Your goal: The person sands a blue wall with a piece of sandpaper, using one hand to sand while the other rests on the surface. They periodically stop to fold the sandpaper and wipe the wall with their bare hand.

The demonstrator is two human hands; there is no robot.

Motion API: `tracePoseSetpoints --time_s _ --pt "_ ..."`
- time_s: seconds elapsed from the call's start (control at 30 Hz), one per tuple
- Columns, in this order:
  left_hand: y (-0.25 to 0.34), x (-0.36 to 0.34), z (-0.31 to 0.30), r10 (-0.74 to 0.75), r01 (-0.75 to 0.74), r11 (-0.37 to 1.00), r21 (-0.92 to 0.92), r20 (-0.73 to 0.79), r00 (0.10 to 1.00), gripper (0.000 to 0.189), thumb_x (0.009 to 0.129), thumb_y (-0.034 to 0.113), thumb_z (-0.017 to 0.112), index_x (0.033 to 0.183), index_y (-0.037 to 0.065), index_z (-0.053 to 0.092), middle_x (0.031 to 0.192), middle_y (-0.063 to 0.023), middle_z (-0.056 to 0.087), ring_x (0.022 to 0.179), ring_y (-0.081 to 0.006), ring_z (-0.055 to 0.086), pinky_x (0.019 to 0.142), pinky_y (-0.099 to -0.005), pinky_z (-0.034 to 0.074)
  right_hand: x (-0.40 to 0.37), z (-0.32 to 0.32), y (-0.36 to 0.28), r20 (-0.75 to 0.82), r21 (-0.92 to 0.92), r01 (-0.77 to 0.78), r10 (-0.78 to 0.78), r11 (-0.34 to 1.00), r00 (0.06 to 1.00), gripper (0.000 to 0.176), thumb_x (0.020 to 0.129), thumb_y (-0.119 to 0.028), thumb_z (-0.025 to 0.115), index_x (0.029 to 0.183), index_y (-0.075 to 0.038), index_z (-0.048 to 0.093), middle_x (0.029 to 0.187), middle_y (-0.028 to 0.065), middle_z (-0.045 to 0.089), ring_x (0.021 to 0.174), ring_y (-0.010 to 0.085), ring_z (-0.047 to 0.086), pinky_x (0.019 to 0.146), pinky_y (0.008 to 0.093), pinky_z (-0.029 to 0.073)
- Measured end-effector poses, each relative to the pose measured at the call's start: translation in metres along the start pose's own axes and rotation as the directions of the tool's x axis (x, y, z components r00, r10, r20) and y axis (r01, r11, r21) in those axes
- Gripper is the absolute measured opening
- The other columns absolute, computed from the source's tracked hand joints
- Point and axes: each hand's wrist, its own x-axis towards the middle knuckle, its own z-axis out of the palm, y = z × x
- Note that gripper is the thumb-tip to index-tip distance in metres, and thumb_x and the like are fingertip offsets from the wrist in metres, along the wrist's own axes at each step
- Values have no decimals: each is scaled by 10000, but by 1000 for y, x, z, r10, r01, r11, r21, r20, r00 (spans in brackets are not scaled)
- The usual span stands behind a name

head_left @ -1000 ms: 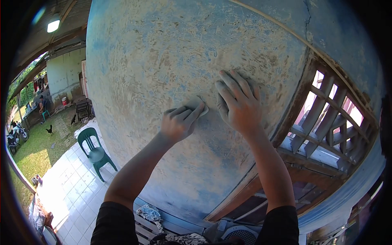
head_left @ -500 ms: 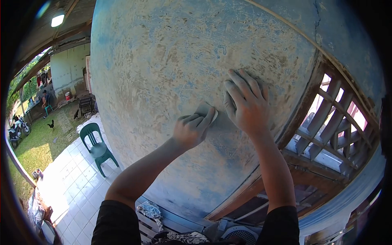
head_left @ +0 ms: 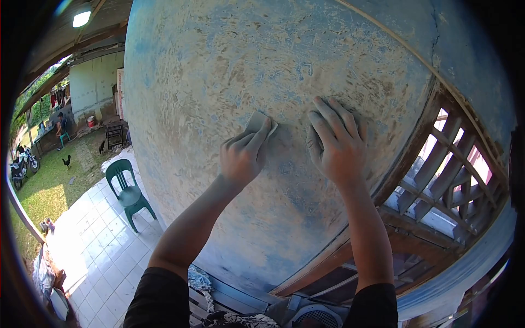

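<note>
A blue wall (head_left: 202,82), scuffed and patched with pale grey-brown, fills the middle of the head view. Against it my left hand (head_left: 240,156) is closed on a folded piece of sandpaper (head_left: 256,121), grey with a paler edge showing by the fingertips. To its right, my right hand (head_left: 340,145) rests on the wall, palm side in, fingers stretched out and holding nothing. Grey dust coats the fingers of both hands. The sandpaper's face against the wall is hidden.
On the right is a wooden lattice opening (head_left: 448,175) in a brown frame. A green plastic chair (head_left: 129,195) stands on white floor tiles (head_left: 104,240) at left. Below lie a crumpled cloth (head_left: 200,279) and a fan (head_left: 317,317). A motorbike (head_left: 24,164) and a seated person are farther off.
My left hand has moved up the wall and slightly left with the sandpaper. My right hand stays spread on the wall; the view has shifted a little.
</note>
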Motion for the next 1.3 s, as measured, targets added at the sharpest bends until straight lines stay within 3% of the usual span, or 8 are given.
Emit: tracePoseSetpoints --time_s 0.2,0.33,0.47,0.7,0.83,0.97,1.07,1.3 --pt "4 -13 -11 279 -275 960 -52 161 947 498 862 -30 696 1355 30 724 703 -65 688 585 -238 675 549 -363 547 -1 -1 0 9 -6 9 -9 1000 1000 214 930 -227 728 1123 -155 783 1421 -21 697 1331 199 603 1066 435 460" --pt "-2 3 -9 20 -20 1000 -1 61 998 530 828 -22 712 1351 62 738 691 -34 680 578 -200 671 538 -348 551 -1 -1 -1 13 -7 -3 3 1000 1000 206 933 -219 720 1120 -160 782 1416 -23 697 1321 198 608 1066 440 456" --pt "15 -28 -4 247 -254 967 -3 242 938 541 841 34 732 1381 58 705 743 -56 730 690 -201 758 597 -346 612 1 -1 -1 8 -16 6 -6 1000 1000 198 933 -216 719 1114 -164 779 1414 -27 697 1313 193 612 1059 436 457" --pt "27 -17 8 10 -3 995 -100 74 997 568 813 -29 705 1374 53 717 743 -50 712 640 -221 727 587 -349 602 6 2 1 58 -45 11 -9 999 998 271 914 -232 737 1175 -164 762 1453 -15 668 1319 200 603 1063 436 457" --pt "16 -3 -5 201 -192 978 -80 119 972 556 844 -42 685 1390 59 709 756 -65 713 624 -250 704 573 -370 583 -4 -14 9 140 48 89 -95 995 986 350 897 -251 751 1241 -181 742 1533 -26 611 1411 201 547 1144 450 415" --pt "8 -6 -2 18 -14 999 -38 125 992 563 820 -15 708 1381 43 711 737 -57 701 591 -240 683 559 -356 572 -18 -38 33 273 -15 197 -186 980 944 388 903 -281 754 1283 -212 729 1597 -54 557 1506 184 467 1203 478 358" --pt "11 -9 -3 288 -282 958 -58 195 938 536 844 -16 707 1377 48 717 673 -44 657 571 -222 672 554 -338 567 -16 -48 43 344 7 210 -200 978 917 418 923 -317 746 1332 -242 710 1642 -77 511 1552 166 414 1224 503 322" --pt "-1 -4 -4 138 -130 990 -59 156 978 537 832 -21 692 1364 52 725 701 -37 693 601 -200 709 539 -339 579 -16 -43 38 291 -72 194 -166 978 942 403 991 -386 690 1369 -246 692 1616 -82 539 1528 160 443 1228 467 362"
